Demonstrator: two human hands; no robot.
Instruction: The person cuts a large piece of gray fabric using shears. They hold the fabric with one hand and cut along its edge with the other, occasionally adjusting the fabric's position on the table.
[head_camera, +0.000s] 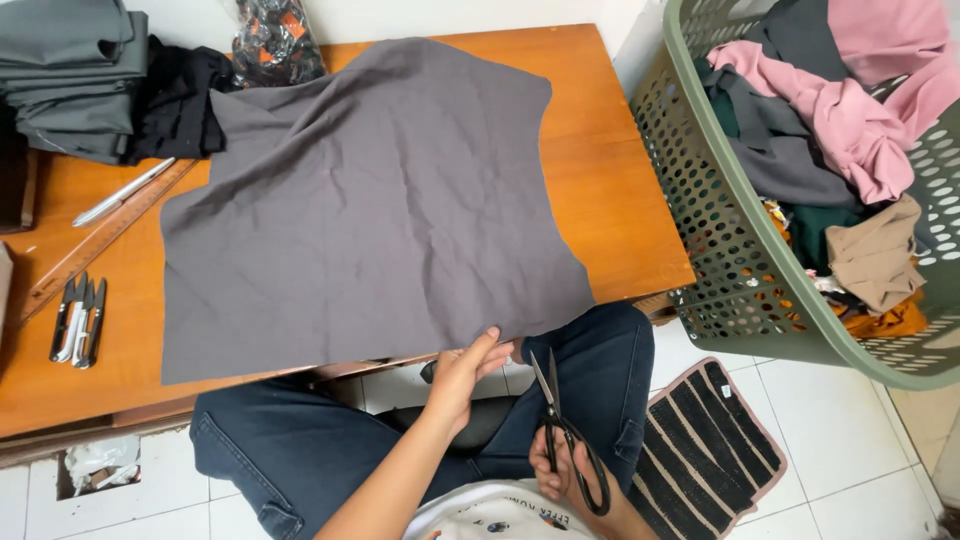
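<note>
The orange-brown wooden table (620, 200) carries a spread grey cloth square (370, 210), folded grey-green fabric stack (75, 75), wooden ruler (100, 240), silver pen (122, 192) and small thread snips (80, 320).

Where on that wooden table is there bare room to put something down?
Bare wood shows on the orange wooden table right of the large grey fabric sheet, and along the front left edge below the small black thread snips. The back left is crowded with folded grey-green cloth and a long wooden ruler.
</note>
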